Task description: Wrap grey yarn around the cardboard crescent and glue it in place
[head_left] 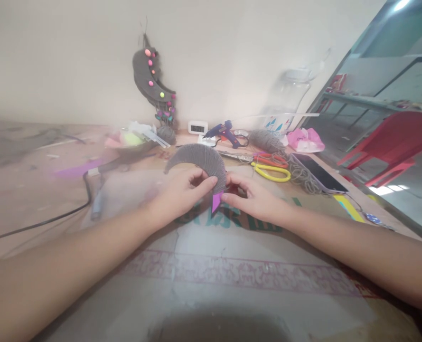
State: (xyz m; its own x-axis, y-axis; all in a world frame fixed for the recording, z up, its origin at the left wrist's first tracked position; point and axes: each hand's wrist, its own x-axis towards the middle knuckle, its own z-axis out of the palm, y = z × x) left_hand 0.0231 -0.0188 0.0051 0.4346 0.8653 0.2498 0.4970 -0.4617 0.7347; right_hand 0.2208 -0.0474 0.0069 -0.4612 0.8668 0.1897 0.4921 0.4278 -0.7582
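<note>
A crescent-shaped piece wrapped in grey yarn [200, 159], with a bare purple tip pointing down, sits between both my hands above the table. My left hand [182, 192] pinches the crescent near its right end, thumb and fingers closed on it. My right hand [251, 197] has its fingers curled beside the purple tip, touching the crescent's end. A strand of grey yarn runs off to the right from there.
A finished grey crescent with coloured beads [154, 80] hangs on the wall. A blue glue gun [223, 133], yellow scissors [273, 172], orange-handled scissors [269, 159], grey yarn [266, 140], a phone [319, 173], a small clock [198, 127] and a black cable [86, 190] lie on the table. A red chair [392, 142] stands at right.
</note>
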